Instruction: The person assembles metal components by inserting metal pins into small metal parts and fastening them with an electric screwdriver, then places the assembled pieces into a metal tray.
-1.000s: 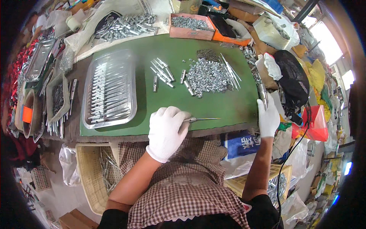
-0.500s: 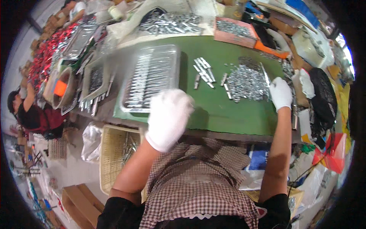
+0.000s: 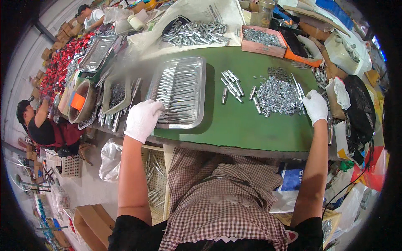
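Note:
My left hand (image 3: 143,120), in a white glove, is at the near left corner of a shiny metal tray (image 3: 202,90). Its fingers are pinched beside the ends of slim metal rods (image 3: 178,90), which lie side by side in the tray. Whatever the fingertips hold is hidden. On the right, my gloved right hand (image 3: 316,107) rests with bent fingers against a few thin metal rods (image 3: 298,93); I cannot make out what it grips. Between tray and right hand are a heap of small metal pieces (image 3: 276,97) and several short metal cylinders (image 3: 233,85) on the green mat (image 3: 243,131).
Behind the mat, a pink box (image 3: 264,42) and a white sack (image 3: 201,12) hold more metal parts. Bins (image 3: 115,94) of parts line the left, near a seated person (image 3: 46,129). A black bag (image 3: 358,111) stands right; a cream basket (image 3: 158,215) sits below the table edge.
My left hand has moved left and down, from over the tray's near right corner to its near left corner. The view has shifted slightly; my right hand stays by the thin rods.

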Tool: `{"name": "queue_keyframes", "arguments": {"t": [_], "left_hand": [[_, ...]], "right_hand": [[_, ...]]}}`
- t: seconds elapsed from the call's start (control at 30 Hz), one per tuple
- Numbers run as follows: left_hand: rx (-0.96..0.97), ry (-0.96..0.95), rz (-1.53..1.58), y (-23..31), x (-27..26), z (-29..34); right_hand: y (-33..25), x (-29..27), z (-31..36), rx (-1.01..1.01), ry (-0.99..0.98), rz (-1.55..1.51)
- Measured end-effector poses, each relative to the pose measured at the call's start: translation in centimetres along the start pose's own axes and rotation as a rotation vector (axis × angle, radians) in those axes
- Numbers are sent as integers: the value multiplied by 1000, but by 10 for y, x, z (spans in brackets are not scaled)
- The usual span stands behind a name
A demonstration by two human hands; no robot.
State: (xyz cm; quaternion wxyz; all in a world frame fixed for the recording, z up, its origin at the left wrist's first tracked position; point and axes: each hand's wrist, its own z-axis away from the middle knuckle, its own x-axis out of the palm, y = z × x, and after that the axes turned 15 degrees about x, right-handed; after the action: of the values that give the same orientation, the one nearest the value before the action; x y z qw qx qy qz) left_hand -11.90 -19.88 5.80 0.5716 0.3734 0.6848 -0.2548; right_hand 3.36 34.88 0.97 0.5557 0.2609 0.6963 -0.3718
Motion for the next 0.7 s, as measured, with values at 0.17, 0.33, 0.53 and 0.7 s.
{"name": "queue_keyframes", "arguments": {"t": [0.17,0.33,0.53,0.7], "left_hand": [[-76,-44,-123,13,1,-6],[-69,-133,-192,27,2,-21],[-5,-165,-49,-1,-3,-14],[-31,-184,48,-10,-4,-7]], "right_hand": [[2,2,-2,-8,-19,-44],[2,4,-5,-19,-38,-25],[11,6,-1,-37,3,-76],[9,5,-3,-6,-15,-58]]}}
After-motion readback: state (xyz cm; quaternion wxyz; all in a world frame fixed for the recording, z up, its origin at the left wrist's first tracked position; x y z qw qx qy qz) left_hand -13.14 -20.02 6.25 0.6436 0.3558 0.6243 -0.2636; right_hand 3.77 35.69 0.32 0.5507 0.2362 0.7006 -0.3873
